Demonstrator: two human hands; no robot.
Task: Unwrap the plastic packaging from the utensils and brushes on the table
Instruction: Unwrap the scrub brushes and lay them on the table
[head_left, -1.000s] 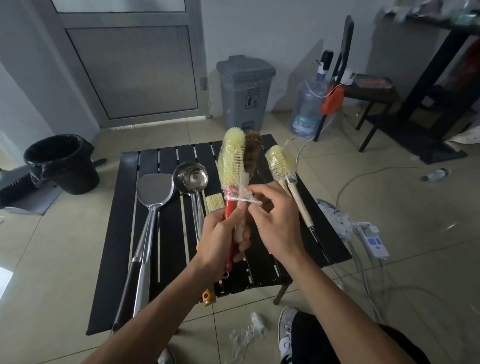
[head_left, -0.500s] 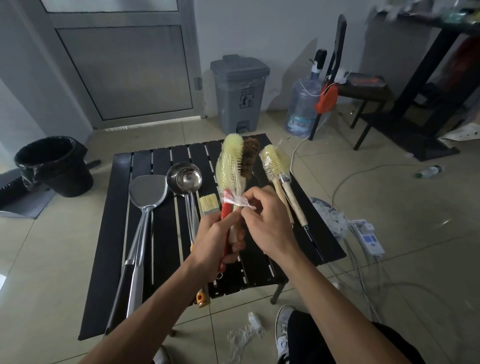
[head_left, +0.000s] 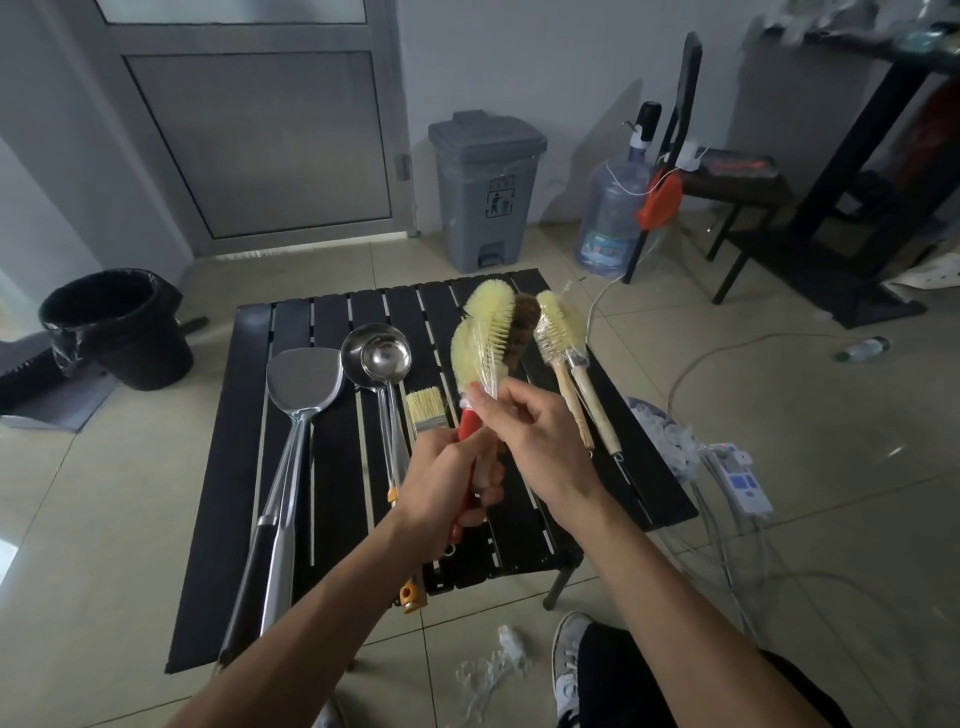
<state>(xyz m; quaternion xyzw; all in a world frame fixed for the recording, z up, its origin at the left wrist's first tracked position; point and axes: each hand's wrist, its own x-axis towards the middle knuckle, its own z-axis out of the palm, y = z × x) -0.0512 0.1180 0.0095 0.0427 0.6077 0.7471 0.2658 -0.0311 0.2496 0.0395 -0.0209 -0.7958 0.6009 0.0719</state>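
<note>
Fingers round upright brushes, bristles up

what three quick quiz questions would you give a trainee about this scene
1. True or false: the left hand grips the brush bundle by its handles while the right hand pinches its wrap.
2. How many wrapped brushes lie near the right edge of the table? A one, B two, C four.
3. Fill in: the crumpled plastic lies on the ___.

Key: 1 true; 2 B; 3 floor.
</note>
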